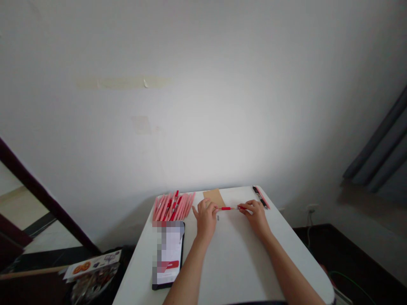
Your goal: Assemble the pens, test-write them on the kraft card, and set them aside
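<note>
Between my two hands a slim pen with a red middle part (226, 208) lies level, just above or on the white table (235, 254). My left hand (206, 214) pinches its left end with thumb and finger. At its right end, my right hand (252, 213) has its fingers closed round a red part. A brown card (214, 197) lies flat behind my left hand. On the table's back left is a pile of pink and red pens (173, 206). Black and pink pens (260, 197) lie at the back right corner, beyond my right hand.
A phone or tablet (170, 254) with its screen lit lies on the table's left side. A small grey piece (218, 218) is by my left hand. The wall (222, 106) rises behind the table. An open bag (95, 284) stands at the lower left.
</note>
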### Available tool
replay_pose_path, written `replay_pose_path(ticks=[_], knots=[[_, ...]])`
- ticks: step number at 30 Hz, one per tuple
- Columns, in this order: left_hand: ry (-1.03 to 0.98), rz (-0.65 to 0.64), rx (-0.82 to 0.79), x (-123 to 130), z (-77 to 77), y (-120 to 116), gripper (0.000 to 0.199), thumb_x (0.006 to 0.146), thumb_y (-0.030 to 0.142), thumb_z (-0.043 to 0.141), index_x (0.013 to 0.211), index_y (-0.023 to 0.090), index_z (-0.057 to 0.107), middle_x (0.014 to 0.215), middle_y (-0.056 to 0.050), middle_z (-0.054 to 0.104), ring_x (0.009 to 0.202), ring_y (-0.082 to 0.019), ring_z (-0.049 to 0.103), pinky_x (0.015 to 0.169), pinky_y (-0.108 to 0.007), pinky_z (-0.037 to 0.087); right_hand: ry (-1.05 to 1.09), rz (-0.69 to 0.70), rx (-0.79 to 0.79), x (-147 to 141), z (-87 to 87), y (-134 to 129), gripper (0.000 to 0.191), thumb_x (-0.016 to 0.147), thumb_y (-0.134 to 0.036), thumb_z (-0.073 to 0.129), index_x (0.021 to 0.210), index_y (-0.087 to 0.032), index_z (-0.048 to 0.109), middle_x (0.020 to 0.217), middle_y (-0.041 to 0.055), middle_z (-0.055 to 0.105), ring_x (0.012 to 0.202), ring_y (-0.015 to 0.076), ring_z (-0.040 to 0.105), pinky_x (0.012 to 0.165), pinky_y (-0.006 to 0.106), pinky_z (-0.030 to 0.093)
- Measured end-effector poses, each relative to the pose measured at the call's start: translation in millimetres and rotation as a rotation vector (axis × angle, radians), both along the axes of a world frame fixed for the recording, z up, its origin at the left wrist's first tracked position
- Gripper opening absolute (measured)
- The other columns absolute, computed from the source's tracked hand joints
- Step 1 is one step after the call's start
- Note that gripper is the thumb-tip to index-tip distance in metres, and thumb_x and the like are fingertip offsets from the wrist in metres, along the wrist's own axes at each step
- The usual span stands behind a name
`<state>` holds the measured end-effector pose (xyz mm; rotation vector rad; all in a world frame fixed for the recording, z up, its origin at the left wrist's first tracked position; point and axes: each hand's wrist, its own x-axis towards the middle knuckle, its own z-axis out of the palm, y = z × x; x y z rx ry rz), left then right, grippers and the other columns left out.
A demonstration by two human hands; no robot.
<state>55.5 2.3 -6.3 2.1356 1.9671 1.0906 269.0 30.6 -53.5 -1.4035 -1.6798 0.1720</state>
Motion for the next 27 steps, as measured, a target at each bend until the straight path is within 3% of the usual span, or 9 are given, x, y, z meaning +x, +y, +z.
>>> replay_pose_path(ticks=[27], knots=[[0.019, -0.020, 0.030, 1.1, -2.1, 1.0, 0.013, 0.085, 0.025, 0.053, 0.092, 0.026, 0.064, 0.124, -0.006, 0.056, 0.119, -0.023, 0.049, 0.109, -0.062, 0.022, 0.001, -0.012, 0.022, 0.6, 0.9, -0.1, 0.035, 0.087, -0.052, 0.050, 0.090, -0.030, 0.076, 0.091, 0.0088, 0.062, 0.093, 0.0252, 0.053, 0.086, 0.040, 0.042]])
